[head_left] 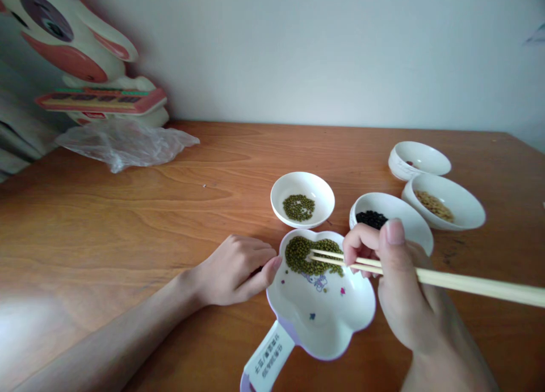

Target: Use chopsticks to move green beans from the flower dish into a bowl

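Note:
My right hand [409,284] grips a pair of light wooden chopsticks [460,282], their tips among green mung beans [326,260] in a white flower-shaped bowl [298,307] with a purple rim and a labelled handle [270,358]. No bean shows clearly between the tips. On the bowl's left side, my left hand [238,269] rests on the table with fingers curled; thumb and forefinger pinch the rim, the other fingertips hidden. Just behind stands a round white bowl [321,202] holding more mung beans [298,207].
Right of it, a white bowl [411,224] with black beans [371,218] is partly behind my right hand. Farther right are a bowl [470,210] of tan grains [434,205] and another bowl [430,159] with reddish bits. A plastic bag [128,145] and toy keyboard [102,101] stand back left.

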A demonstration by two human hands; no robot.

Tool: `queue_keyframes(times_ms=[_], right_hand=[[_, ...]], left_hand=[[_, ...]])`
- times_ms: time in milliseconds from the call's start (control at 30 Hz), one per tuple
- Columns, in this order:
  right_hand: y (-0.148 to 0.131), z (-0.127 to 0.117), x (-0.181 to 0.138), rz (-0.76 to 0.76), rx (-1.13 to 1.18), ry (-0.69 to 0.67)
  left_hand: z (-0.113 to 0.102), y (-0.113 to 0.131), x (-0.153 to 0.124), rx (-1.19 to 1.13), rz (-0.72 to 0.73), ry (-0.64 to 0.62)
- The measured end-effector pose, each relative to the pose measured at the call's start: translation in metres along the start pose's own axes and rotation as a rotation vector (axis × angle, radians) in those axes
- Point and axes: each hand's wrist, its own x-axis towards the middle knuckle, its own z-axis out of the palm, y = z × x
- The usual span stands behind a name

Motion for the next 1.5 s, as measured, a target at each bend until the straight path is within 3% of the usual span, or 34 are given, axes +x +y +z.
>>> queue_keyframes(times_ms=[967,1033,1167,1333,1500], right_hand=[[0.004,0.000,0.003,-0.155,0.063,0.148],[0.001,-0.002,0.002,-0.196,0.111,0.206],[-0.009,0.004,0.004,-0.163,0.290,0.454],[-0.012,0.016,0.013,-0.103,0.369,0.540],[-0.008,0.006,0.014,-0.087,0.467,0.512]], left_hand=[[0.001,0.000,0.000,-0.020,0.004,-0.002],[0.001,0.000,0.000,-0.025,0.006,-0.002],[0.000,0.000,0.002,-0.063,0.000,0.000],[-0.006,-0.003,0.002,-0.270,-0.137,0.027],[-0.014,-0.015,0.003,-0.572,-0.395,0.171]])
